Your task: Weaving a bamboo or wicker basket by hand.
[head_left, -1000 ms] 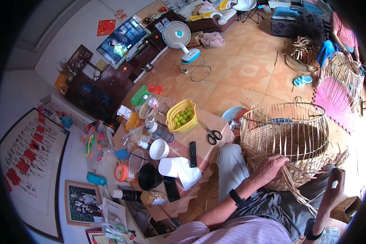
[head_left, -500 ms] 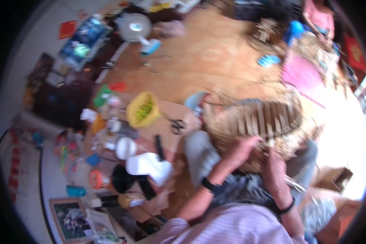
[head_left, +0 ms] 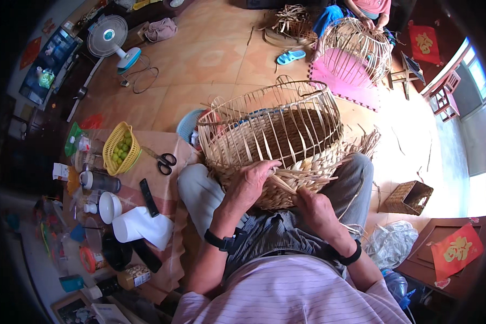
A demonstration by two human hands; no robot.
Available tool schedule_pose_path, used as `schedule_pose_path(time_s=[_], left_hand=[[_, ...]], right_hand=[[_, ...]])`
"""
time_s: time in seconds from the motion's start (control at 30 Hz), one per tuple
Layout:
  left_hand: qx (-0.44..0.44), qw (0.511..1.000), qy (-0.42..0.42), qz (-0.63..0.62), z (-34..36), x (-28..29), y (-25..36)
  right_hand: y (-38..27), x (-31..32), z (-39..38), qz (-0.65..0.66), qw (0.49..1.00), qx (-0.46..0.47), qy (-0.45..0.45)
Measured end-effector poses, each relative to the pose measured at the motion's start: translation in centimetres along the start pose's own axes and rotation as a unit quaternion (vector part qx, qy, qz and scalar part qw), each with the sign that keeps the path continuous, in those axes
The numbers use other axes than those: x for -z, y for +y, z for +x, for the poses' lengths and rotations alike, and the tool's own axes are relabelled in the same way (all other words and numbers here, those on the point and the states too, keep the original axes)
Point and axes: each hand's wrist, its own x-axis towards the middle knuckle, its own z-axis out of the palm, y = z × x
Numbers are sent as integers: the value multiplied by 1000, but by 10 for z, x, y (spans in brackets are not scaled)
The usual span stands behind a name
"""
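Observation:
A large woven straw basket (head_left: 278, 189) with upright bare stakes rests tilted between my knees, its hollow inside showing. My left hand (head_left: 249, 182) presses against the near side of the weave, fingers bent at the fibres, their tips partly hidden. Just to the right, my right hand (head_left: 317, 209) is closed round a bundle of flat straw strands (head_left: 287, 181) that fan out from the weave. Loose strand ends trail beside my right wrist.
On my left, a low table (head_left: 159, 143) carries scissors (head_left: 166, 162), a yellow basket (head_left: 110, 152) of green fruit, a white bowl and several containers. Ahead stands a fan (head_left: 108, 36). Another person (head_left: 380, 13) works at a stake-frame basket (head_left: 356, 51). A small woven box (head_left: 407, 198) lies right.
The whole scene has shifted left in the picture and become sharper, as my head turned. My hands stay at the basket's near side and appear slightly farther apart.

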Motion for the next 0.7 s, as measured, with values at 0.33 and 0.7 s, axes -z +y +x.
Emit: schedule_pose_path(time_s=[0.33,0.7], left_hand=[[-74,996,29,48,-10,-13,-2],[-71,991,66,93,-10,-27,-13]], right_hand=[[-44,44,4,543,787,-193,-221],[21,96,2,733,678,-22,-49]])
